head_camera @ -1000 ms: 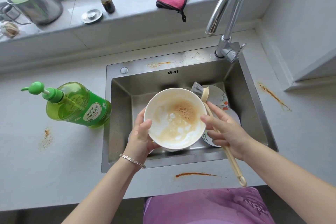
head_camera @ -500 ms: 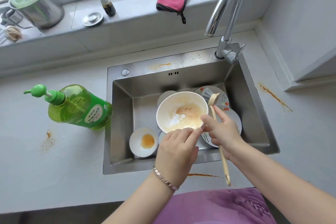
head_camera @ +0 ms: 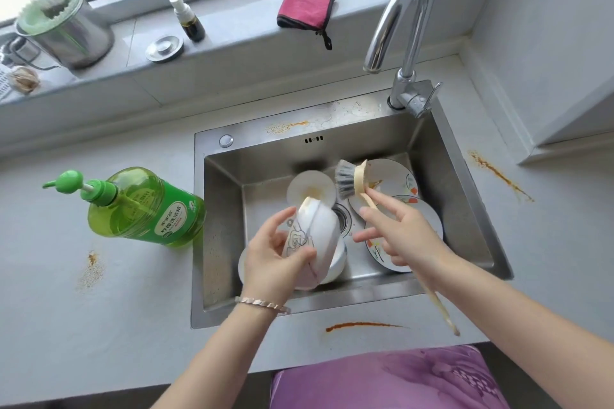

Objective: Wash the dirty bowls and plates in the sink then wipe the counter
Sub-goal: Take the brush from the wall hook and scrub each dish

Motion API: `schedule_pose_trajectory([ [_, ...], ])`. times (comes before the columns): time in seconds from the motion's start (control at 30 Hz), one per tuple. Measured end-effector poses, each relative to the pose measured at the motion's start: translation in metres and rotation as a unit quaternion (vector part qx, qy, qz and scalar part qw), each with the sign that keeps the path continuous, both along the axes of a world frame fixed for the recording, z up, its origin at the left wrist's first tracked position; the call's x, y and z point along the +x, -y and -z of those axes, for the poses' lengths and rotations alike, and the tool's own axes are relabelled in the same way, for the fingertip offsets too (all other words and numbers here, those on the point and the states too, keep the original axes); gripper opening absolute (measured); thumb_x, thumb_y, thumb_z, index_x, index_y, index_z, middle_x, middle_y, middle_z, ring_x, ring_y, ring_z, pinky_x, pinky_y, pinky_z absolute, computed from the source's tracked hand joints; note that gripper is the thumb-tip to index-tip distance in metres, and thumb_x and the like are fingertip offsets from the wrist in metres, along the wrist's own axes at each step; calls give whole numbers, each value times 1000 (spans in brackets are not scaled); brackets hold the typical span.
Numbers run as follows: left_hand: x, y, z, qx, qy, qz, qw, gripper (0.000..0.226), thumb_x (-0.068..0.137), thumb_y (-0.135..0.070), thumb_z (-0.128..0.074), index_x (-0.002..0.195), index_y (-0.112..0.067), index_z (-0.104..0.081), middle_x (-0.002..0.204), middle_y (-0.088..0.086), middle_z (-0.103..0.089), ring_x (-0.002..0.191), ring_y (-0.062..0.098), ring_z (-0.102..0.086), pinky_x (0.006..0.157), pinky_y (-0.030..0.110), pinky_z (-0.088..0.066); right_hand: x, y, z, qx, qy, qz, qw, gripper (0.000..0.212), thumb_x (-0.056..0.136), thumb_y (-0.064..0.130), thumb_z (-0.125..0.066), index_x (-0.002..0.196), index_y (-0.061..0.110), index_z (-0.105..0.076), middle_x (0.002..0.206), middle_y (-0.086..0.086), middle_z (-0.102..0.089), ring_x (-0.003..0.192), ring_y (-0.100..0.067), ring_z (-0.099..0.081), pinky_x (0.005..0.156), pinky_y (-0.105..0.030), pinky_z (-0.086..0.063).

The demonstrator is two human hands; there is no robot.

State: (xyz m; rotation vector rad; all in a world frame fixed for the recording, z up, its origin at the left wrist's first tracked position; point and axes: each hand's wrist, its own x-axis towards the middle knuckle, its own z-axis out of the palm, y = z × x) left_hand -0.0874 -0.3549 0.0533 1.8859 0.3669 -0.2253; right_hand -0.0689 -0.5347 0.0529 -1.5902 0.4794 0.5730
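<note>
You were at the scrubbing step. Your left hand [head_camera: 275, 262] gripped the bowl [head_camera: 315, 236] above the front of the sink [head_camera: 265, 139], thumb and fingers curled round its wall, its outside turned up. Your right hand [head_camera: 402, 236] held the brush [head_camera: 349, 178], fingers loosely spread, forefinger along the handle, bristles raised over the sink's back. Next, I judge, the bristles had to meet the bowl's outside. The plates [head_camera: 395, 176] in the sink's right half looked unwashed.

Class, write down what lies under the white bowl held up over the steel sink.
Under the tipped white bowl in the left hand shows part of a second white bowl in the steel sink. Its inside is covered.
</note>
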Motion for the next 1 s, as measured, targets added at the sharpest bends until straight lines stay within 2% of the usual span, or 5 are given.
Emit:
schedule_pose_trajectory([
  [0.33, -13, -26, -18, -29, -21, 1, 999, 52, 66, 9, -75, 92, -34, -64, 70, -8, -73, 67, 2, -66, 65, 14, -53, -41, -1, -30, -166, 199, -328, 908, 40, 98, 26, -41, 121, 58, -45, 44, 22, -46, 50, -9, -42, 53, -18, -33],
  [0.5, -16, -32, -25, -97, -63, -12, 993, 52, 55, 6, -76, 95, -26, -66, 71, -3, -74, 66, 6, -67, 64, 20, -56, -21, 8, -25, -191, 168, -280, 925, 35, 97, 30, -42, 113, 60, -49, 83, 25, -69, 73, -2, -61, 68, -18, -47],
  [0.63, -18, -29, -25, -120, -69, 7, 990, 46, 50, -2, -70, 92, -23, -67, 76, -4, -74, 71, 5, -68, 65, 19, -55, -37, -1, -39, -168, 234, -340, 895, 38, 96, 29, -44, 108, 64, -49, 47, 12, -50, 49, -7, -45, 50, -16, -34],
  [0.77, -19, -26, -28, -141, -87, 10, 986, 51, 50, 3, -73, 94, -22, -67, 76, 2, -74, 68, 9, -68, 60, 21, -55, -13, 13, -18, -193, 181, -268, 926, 38, 96, 34, -42, 92, 72, -45, 100, 9, -72, 95, -12, -66, 85, -30, -52],
  [1.0, -14, -20, -33, -150, -78, 2, 986, 49, 48, 1, -69, 91, -22, -67, 73, 1, -74, 67, 10, -68, 58, 21, -54, -17, 16, -30, -161, 216, -291, 918, 37, 96, 31, -42, 102, 68, -45, 59, 25, -61, 61, 5, -58, 61, -9, -44],
])
